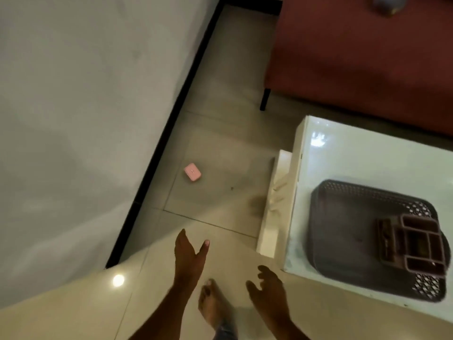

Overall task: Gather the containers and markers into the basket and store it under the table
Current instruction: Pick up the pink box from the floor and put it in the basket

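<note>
A dark basket [348, 231] sits on the white worktop [355, 153], with a brown divided container [414, 244] inside it at its right side. A small pink container [192, 171] lies on the floor [220, 119] near the wall, well apart from the worktop. The left hand [188, 253] reaches forward, fingers straight, holding nothing. The right hand [267, 288] hangs with fingers loosely curled, also holding nothing, beside a bare foot [212, 303].
</note>
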Demonstrator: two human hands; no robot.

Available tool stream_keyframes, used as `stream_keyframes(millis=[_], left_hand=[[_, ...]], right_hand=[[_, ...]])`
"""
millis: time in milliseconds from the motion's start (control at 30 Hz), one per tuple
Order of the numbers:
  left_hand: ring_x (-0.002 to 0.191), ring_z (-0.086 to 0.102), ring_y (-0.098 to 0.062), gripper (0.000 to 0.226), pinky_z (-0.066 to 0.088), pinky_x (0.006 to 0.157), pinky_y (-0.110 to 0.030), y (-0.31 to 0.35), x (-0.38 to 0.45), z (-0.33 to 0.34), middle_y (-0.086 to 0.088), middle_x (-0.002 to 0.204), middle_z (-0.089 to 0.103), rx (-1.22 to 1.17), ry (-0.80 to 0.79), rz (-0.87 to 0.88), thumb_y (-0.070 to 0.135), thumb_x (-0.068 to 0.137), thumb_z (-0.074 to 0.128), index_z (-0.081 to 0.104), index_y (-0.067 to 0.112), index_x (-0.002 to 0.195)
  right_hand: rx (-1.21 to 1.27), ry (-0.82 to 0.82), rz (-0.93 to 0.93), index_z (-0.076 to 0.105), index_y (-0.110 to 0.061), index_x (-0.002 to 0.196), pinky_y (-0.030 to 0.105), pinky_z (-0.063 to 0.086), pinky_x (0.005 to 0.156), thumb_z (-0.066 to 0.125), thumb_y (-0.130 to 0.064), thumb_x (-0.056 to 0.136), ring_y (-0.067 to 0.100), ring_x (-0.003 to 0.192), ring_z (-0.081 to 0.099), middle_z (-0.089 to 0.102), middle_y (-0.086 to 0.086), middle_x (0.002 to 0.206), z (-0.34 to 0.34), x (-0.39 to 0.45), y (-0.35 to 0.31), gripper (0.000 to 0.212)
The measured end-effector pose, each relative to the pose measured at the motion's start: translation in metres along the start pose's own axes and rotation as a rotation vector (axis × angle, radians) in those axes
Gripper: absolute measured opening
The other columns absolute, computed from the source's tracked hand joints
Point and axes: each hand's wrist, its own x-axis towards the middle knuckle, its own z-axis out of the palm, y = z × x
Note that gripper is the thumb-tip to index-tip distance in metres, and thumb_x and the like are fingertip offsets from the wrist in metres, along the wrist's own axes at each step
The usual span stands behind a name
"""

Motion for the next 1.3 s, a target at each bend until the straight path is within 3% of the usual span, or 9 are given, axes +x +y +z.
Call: stream_keyframes(millis=[67, 167, 300, 433, 533, 800, 1067, 1200, 1300], left_hand=[[0.156, 0.021, -0.035, 0.093, 0.028, 0.125, -0.05, 0.009, 0.023, -0.029, -0.016, 0.17, 0.014, 0.077, 0.004, -0.018, 0.039, 0.096, 0.068, 0.011, 0.008, 0.163], [0.155, 0.023, -0.036, 0.092, 0.029, 0.125, -0.049, 0.031, 0.061, -0.06, -0.018, 0.17, 0.016, 0.083, 0.039, -0.002, 0.037, 0.097, 0.068, 0.011, 0.005, 0.162], [0.155, 0.025, -0.036, 0.095, 0.031, 0.124, -0.05, 0.057, 0.126, -0.079, -0.019, 0.168, 0.019, 0.242, 0.039, 0.12, 0.039, 0.094, 0.07, 0.013, 0.004, 0.162], [0.158, 0.017, -0.031, 0.098, 0.023, 0.128, -0.045, 0.07, 0.198, -0.079, -0.015, 0.171, 0.013, 0.524, -0.013, 0.234, 0.047, 0.096, 0.065, 0.006, 0.005, 0.162], [0.16, 0.013, -0.03, 0.1, 0.022, 0.129, -0.046, 0.069, 0.255, -0.071, -0.013, 0.172, 0.008, 0.648, -0.056, 0.259, 0.049, 0.097, 0.063, 0.0, 0.008, 0.163], [0.159, 0.013, -0.031, 0.1, 0.023, 0.128, -0.05, 0.029, 0.406, -0.026, -0.014, 0.171, 0.009, 0.814, -0.173, 0.233, 0.045, 0.096, 0.065, 0.0, 0.008, 0.162], [0.155, 0.022, -0.037, 0.107, 0.029, 0.123, -0.044, 0.004, 0.491, 0.022, -0.021, 0.167, 0.018, 0.464, -0.216, -0.009, 0.02, 0.089, 0.078, 0.002, 0.001, 0.161], [0.14, 0.044, -0.039, 0.092, 0.046, 0.099, -0.035, -0.002, 0.513, 0.042, -0.024, 0.151, 0.039, 0.288, -0.187, -0.149, 0.005, 0.084, 0.08, 0.022, 0.001, 0.155], [0.128, 0.055, -0.042, 0.076, 0.056, 0.1, -0.051, -0.002, 0.523, 0.053, -0.027, 0.139, 0.051, 0.111, -0.208, -0.212, -0.007, 0.082, 0.075, 0.036, -0.001, 0.147]], right_hand=[[-0.116, -0.081, -0.122, 0.028, -0.018, 0.163, 0.031, 0.032, 0.124, 0.064, -0.034, 0.1, 0.02, 0.151, 0.038, 0.039, 0.003, 0.163, 0.012, 0.013, -0.05, 0.074], [-0.249, -0.084, -0.31, 0.015, -0.017, 0.166, 0.029, 0.028, 0.125, 0.06, -0.032, 0.103, 0.02, 0.156, 0.025, 0.026, 0.003, 0.168, 0.021, 0.04, -0.114, 0.079], [-0.459, -0.058, -0.427, 0.011, -0.015, 0.166, 0.035, 0.035, 0.122, 0.061, -0.024, 0.101, 0.027, 0.155, 0.026, 0.02, 0.01, 0.169, 0.029, 0.091, -0.186, 0.082], [-0.672, -0.084, -0.517, 0.01, -0.011, 0.166, 0.042, 0.037, 0.121, 0.067, -0.03, 0.097, 0.034, 0.154, 0.026, 0.021, 0.016, 0.168, 0.042, 0.156, -0.242, 0.091], [-0.804, -0.125, -0.578, 0.011, -0.009, 0.165, 0.044, 0.039, 0.118, 0.07, -0.021, 0.092, 0.036, 0.15, 0.029, 0.025, 0.018, 0.164, 0.062, 0.211, -0.275, 0.094], [-0.871, -0.204, -0.619, 0.015, -0.007, 0.163, 0.044, 0.048, 0.106, 0.063, -0.009, 0.088, 0.037, 0.138, 0.038, 0.032, 0.02, 0.156, 0.128, 0.364, -0.315, 0.09], [-0.704, -0.324, -0.468, 0.008, -0.007, 0.165, 0.049, 0.045, 0.112, 0.062, 0.0, 0.088, 0.04, 0.143, 0.031, 0.026, 0.022, 0.158, 0.171, 0.463, -0.326, 0.094], [-0.589, -0.372, -0.419, 0.008, -0.01, 0.166, 0.047, 0.043, 0.114, 0.061, 0.004, 0.09, 0.042, 0.139, 0.039, 0.031, 0.021, 0.156, 0.19, 0.48, -0.325, 0.094], [-0.511, -0.37, -0.409, 0.01, -0.011, 0.166, 0.047, 0.044, 0.113, 0.065, 0.004, 0.091, 0.042, 0.137, 0.044, 0.038, 0.022, 0.153, 0.198, 0.487, -0.323, 0.094]])
